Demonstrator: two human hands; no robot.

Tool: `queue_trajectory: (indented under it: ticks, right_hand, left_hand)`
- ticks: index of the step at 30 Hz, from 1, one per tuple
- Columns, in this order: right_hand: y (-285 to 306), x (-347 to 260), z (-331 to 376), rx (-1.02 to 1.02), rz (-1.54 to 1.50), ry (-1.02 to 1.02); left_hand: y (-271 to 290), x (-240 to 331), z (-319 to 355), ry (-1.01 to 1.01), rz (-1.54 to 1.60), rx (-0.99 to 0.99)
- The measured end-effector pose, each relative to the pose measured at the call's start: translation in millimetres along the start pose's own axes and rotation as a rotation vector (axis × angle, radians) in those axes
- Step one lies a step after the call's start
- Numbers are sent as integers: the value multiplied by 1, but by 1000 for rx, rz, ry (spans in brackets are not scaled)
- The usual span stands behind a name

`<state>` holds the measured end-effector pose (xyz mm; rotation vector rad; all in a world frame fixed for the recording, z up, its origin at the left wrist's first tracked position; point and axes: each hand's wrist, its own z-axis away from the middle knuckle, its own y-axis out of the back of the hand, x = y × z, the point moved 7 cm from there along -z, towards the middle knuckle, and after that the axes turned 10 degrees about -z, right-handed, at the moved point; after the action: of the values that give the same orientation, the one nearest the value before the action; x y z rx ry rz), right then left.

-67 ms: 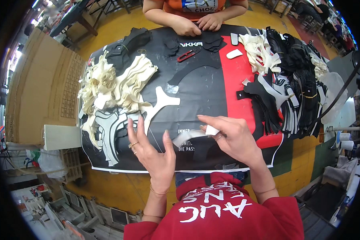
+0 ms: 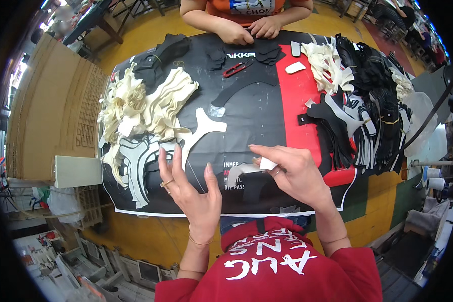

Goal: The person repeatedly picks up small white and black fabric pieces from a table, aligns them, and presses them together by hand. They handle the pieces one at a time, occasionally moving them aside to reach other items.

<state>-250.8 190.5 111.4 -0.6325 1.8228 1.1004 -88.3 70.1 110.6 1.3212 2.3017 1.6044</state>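
My right hand [image 2: 298, 175] pinches a thin, curved, pale grey strip [image 2: 240, 170] between thumb and fingers. A white bit [image 2: 268, 164] sticks out at the pinch; whether it belongs to the strip I cannot tell. The strip's free end reaches left toward my left hand [image 2: 195, 197], which is open and holds nothing, with its fingers spread above the mat. Beneath the strip lies a dark curved piece [image 2: 256, 187], partly hidden. Just beyond my left fingers are a cream Y-shaped cut piece [image 2: 202, 128] and a stack of grey and black curved pieces [image 2: 135, 168].
Cream fabric pieces [image 2: 163, 103] pile up at the left of the black-and-red mat [image 2: 256, 113]. Black and grey bundles [image 2: 382, 118] cover its right side. Red thread snips [image 2: 237, 69] lie near the far edge, before another person's hands [image 2: 249, 32]. A cardboard box [image 2: 55, 95] stands left.
The strip's free end has swung slightly right and now shows its curve more sharply. Both my hands have hardly moved.
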Motion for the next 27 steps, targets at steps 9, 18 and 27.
queue_trajectory:
  ticks: [9,18,27]
  right_hand:
    - [-7,15,-24,-201,-343,-111]
    - [12,142,-142,-32,654,-109]
    - [18,153,-46,-84,888,-356]
  left_hand:
    - [-67,13,26,412,947,-831]
    - [-89,-30,33,323,688,-758]
    - [-147,-70,-15,324,478,-775]
